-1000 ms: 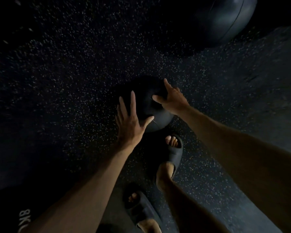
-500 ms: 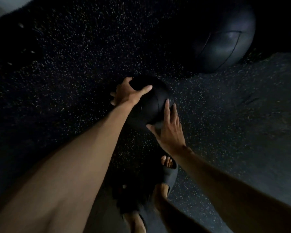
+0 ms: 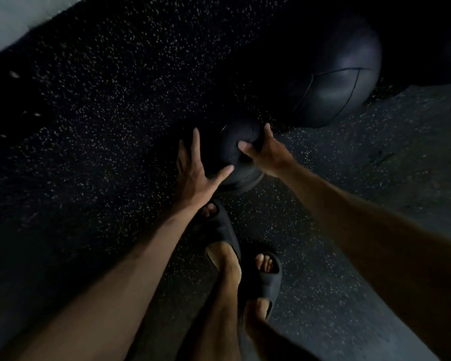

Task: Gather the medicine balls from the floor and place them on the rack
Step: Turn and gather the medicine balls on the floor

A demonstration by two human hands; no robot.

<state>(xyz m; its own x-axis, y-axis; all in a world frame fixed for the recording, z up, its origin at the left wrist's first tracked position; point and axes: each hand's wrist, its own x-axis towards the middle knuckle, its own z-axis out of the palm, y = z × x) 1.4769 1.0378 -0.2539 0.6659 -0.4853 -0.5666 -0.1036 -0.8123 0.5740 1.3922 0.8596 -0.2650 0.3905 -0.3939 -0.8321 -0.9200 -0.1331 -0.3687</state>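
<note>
At frame centre, a small dark medicine ball (image 3: 228,152) is pressed between a person's left hand (image 3: 195,173) and right hand (image 3: 268,155), both spread wide against its sides. A larger ball (image 3: 331,84) (upper right) rests on the speckled floor (image 3: 115,100).

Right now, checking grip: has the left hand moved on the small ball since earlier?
Yes. The left hand went from atop the small ball to its near-left side.

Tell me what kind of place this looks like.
Probably a gym: a black speckled rubber floor, a small dark round medicine ball, and a larger dark ball with stitched seams just beyond it.
</note>
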